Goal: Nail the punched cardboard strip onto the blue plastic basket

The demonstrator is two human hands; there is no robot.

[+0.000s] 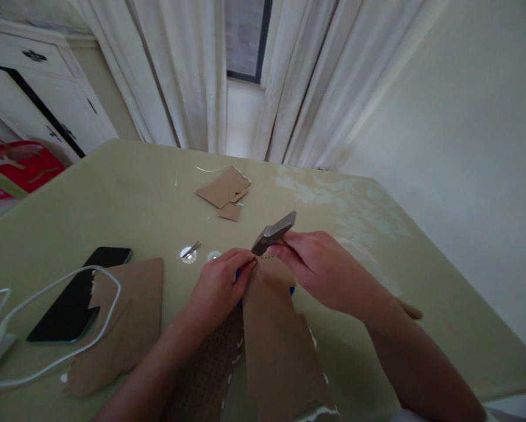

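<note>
My right hand (322, 266) is closed round a hammer; its grey metal head (274, 232) tilts just above my left fingertips, and the wooden handle end (410, 309) shows beyond my forearm. My left hand (223, 275) pinches at the far edge of a brown cardboard strip (276, 346); what sits between thumb and finger is hidden. A row of small holes runs along that edge beside the fingertips. Bits of something blue (291, 290) show at the strip's sides. Under my left forearm lies a brown piece dotted with holes (205, 375), with white stitches along its edge.
Cardboard scraps (223, 187) lie farther back on the green-covered table (149, 193). Small metal pieces rest on a clear round disc (188, 253). At left are a black phone (65, 316), a torn cardboard sheet (135, 316) and a white cable (116, 305) across both.
</note>
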